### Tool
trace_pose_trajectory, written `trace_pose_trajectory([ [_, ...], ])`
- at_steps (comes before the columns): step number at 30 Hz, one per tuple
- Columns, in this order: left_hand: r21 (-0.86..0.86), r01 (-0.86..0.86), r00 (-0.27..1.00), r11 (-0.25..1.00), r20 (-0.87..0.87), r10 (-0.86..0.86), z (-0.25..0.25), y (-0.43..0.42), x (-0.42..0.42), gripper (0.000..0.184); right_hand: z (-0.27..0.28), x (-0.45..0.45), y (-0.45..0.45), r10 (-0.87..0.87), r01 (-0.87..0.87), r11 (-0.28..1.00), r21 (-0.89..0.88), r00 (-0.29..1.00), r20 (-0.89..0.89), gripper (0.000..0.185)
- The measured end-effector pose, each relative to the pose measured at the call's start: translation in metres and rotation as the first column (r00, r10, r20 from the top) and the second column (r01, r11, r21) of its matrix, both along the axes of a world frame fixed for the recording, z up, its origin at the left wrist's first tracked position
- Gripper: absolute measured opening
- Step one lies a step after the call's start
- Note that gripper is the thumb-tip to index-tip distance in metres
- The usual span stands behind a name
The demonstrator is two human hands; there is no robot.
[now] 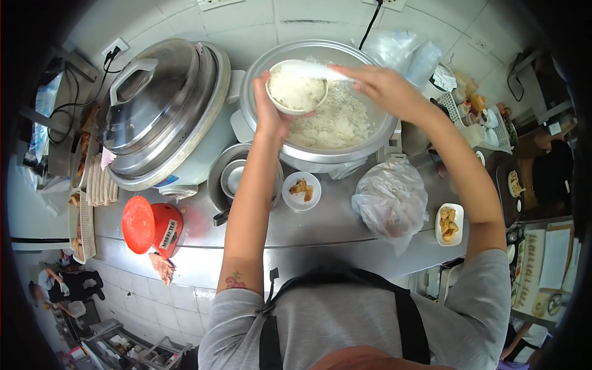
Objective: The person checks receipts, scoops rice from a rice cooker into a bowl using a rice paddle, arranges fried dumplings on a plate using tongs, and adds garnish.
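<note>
My left hand [272, 111] is wrapped around the side of a small white bowl [298, 111] mounded with cooked rice [296, 91]. In my right hand [379, 87] is a white rice paddle [311, 69], its flat blade lying over the far edge of the bowl and touching or nearly touching the rice. Both hands are above a large round metal rice pot [387, 132], which holds more loose white rice [338, 123]. The paddle's handle is mostly hidden by my right fingers.
A second cooker with a domed metal lid [154, 111] stands left. Nearer are metal pans [216, 179], a saucer [301, 205] with browned pieces, a plastic bag [391, 197], a white dish [449, 239] of fried food, and a red scale [166, 228]. People are visible at the edges.
</note>
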State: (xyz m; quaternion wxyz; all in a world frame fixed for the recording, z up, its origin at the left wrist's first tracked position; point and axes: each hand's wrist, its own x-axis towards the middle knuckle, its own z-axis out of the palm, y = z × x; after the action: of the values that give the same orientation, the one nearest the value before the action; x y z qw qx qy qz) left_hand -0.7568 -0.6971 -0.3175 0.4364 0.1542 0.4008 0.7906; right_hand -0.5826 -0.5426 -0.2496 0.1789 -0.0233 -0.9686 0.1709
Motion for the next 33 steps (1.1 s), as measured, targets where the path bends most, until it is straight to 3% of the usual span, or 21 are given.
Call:
trace_pose_trajectory([
  [3,0.017,0.04,0.999,0.999,0.035,-0.041,0.0,0.0,-0.001,0.066,0.043,0.005,-0.013,-0.24,0.242,0.935,-0.261,0.97,0.039,0.038],
  [6,-0.014,0.047,0.999,0.999,0.007,-0.047,0.0,-0.003,0.0,0.066,0.015,-0.001,-0.008,-0.03,0.034,0.994,0.104,0.999,-0.042,0.031],
  [9,-0.006,0.108,0.994,0.994,-0.012,-0.108,-0.002,0.003,-0.003,0.067,0.014,-0.001,-0.011,-0.081,0.079,0.98,0.184,0.997,0.002,0.031],
  [12,0.01,0.094,0.996,0.996,-0.009,-0.094,-0.001,0.0,-0.004,0.068,0.033,0.006,-0.004,-0.175,0.179,0.981,-0.07,0.983,0.056,0.03],
  [15,0.027,0.065,0.998,0.997,0.022,-0.066,-0.001,-0.002,0.001,0.069,0.052,0.025,-0.026,-0.138,0.096,0.974,-0.204,0.97,-0.2,0.027],
  [17,-0.003,0.031,0.999,1.0,0.031,-0.031,0.001,-0.002,-0.001,0.07,0.043,0.03,-0.042,-0.006,0.006,1.0,-0.03,1.0,0.014,0.029],
  [18,0.07,0.043,0.993,0.997,0.105,-0.05,-0.011,0.007,-0.009,0.071,0.042,0.032,-0.044,0.036,-0.043,0.997,0.058,0.992,0.12,0.029],
  [21,-0.01,0.129,0.992,0.992,0.01,-0.129,0.001,-0.003,-0.004,0.071,0.016,0.019,-0.019,-0.099,0.099,0.995,-0.002,0.989,0.106,0.03],
  [24,-0.04,0.057,0.997,0.998,-0.051,-0.059,0.009,-0.005,0.003,0.068,0.008,0.013,-0.024,-0.074,0.074,0.997,-0.015,0.997,-0.001,0.027],
  [27,0.012,0.086,0.996,0.996,-0.011,-0.085,0.005,-0.006,-0.002,0.066,0.014,0.024,-0.036,-0.229,0.276,0.901,-0.334,0.958,0.176,0.033],
  [30,0.023,0.075,0.997,0.997,-0.028,-0.075,0.005,-0.007,-0.002,0.065,-0.021,0.012,-0.044,-0.293,0.282,0.956,-0.083,0.925,-0.243,0.039],
  [33,0.054,0.017,1.0,0.998,-0.012,-0.017,0.008,-0.013,0.004,0.063,-0.032,0.008,-0.077,-0.229,0.224,0.973,-0.057,0.969,-0.094,0.051],
])
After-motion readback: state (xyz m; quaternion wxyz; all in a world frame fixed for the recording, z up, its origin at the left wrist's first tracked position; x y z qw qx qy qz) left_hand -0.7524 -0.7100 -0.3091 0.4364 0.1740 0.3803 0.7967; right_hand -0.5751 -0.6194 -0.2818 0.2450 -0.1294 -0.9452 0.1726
